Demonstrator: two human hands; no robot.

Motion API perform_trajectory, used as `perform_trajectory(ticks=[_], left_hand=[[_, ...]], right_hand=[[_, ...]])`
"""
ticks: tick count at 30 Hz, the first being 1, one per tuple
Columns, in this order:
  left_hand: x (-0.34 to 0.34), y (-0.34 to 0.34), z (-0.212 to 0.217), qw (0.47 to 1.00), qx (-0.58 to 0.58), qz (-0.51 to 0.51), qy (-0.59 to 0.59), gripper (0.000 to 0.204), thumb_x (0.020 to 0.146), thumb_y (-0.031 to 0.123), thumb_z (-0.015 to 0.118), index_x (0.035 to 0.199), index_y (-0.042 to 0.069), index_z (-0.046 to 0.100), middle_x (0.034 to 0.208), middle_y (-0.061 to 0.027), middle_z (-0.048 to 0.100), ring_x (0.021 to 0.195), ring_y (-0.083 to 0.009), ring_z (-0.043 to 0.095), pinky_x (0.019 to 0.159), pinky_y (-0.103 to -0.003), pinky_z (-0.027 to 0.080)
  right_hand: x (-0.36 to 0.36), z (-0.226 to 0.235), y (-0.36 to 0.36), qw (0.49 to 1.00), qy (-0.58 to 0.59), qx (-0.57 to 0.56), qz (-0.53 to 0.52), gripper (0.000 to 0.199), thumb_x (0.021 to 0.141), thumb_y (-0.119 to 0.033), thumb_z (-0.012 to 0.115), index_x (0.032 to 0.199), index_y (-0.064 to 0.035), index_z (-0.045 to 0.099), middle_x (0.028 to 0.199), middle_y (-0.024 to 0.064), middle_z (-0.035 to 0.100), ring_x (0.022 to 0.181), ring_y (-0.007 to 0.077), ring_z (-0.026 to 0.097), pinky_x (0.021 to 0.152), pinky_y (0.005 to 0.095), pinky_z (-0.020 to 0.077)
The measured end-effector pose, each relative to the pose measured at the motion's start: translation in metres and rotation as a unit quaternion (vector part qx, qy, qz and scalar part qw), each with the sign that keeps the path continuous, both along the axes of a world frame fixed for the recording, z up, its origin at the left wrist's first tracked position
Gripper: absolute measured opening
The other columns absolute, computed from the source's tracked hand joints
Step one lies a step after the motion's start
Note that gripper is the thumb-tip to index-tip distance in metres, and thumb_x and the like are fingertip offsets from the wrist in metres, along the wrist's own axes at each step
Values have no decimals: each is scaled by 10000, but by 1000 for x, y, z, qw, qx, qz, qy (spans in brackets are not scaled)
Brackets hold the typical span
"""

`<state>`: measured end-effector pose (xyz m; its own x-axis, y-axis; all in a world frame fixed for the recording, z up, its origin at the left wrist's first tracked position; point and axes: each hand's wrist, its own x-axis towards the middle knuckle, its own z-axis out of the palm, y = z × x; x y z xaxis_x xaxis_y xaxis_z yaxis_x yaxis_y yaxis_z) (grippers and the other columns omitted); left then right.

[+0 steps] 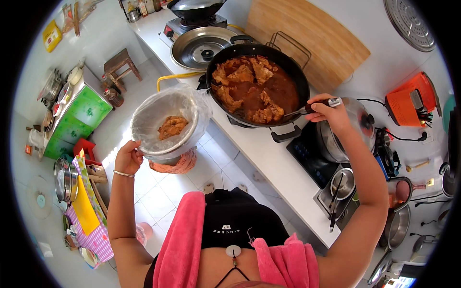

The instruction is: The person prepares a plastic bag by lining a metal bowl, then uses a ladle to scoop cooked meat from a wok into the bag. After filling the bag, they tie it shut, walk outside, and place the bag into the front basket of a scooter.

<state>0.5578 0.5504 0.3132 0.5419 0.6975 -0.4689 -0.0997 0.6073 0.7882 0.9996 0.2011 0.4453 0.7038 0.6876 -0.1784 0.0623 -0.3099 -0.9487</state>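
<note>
My left hand (128,157) is closed on the rim of a metal bowl (165,152) lined with a clear plastic bag (200,108). One browned, sauce-coated piece of meat (173,127) lies in it. My right hand (328,113) grips the black-and-steel handle of a metal cooking utensil (300,112). Its head dips into the stew at the near right of a deep black pan (305,84), hidden by sauce and meat, so its kind does not show. Several large pieces of meat (241,73) sit in the reddish-brown sauce.
Left of the pan rests an upturned lid (204,48); a wooden board (307,41) leans behind it. To the right are a lidded pot (353,125) and a small pot (342,185) with utensils. An orange bag (175,163) hangs below the bowl.
</note>
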Motion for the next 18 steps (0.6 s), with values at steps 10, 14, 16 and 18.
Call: perform_trajectory(ticks=[10,14,16,18], left_hand=[[9,6,6,1000,-4,-1,-19,79,833,108,591,876,57,549,748,-46,634,529,-92,580,382,-171,426],[10,6,8,1000,-10,1,-21,96,837,111,590,900,51,551,762,-53,641,534,-97,588,381,-167,424],[9,6,7,1000,-14,0,-21,102,837,113,589,908,49,554,764,-53,643,537,-100,592,379,-167,423],[9,4,8,1000,-7,0,-21,107,837,112,588,915,45,555,763,-52,645,540,-101,597,378,-168,424]], right_hand=[[0,-23,-45,989,33,110,-94,186,839,-71,575,998,22,602,890,137,631,715,246,682,610,287,558],[-1,-24,-55,988,17,116,-96,203,848,-65,557,1027,23,594,912,146,633,750,259,684,650,289,560],[-2,-21,-56,989,10,113,-96,205,847,-59,559,1030,24,595,916,144,634,754,255,683,663,285,558],[-5,-17,-56,988,9,116,-100,193,838,-47,575,1013,30,603,903,133,631,748,235,681,662,273,551]])
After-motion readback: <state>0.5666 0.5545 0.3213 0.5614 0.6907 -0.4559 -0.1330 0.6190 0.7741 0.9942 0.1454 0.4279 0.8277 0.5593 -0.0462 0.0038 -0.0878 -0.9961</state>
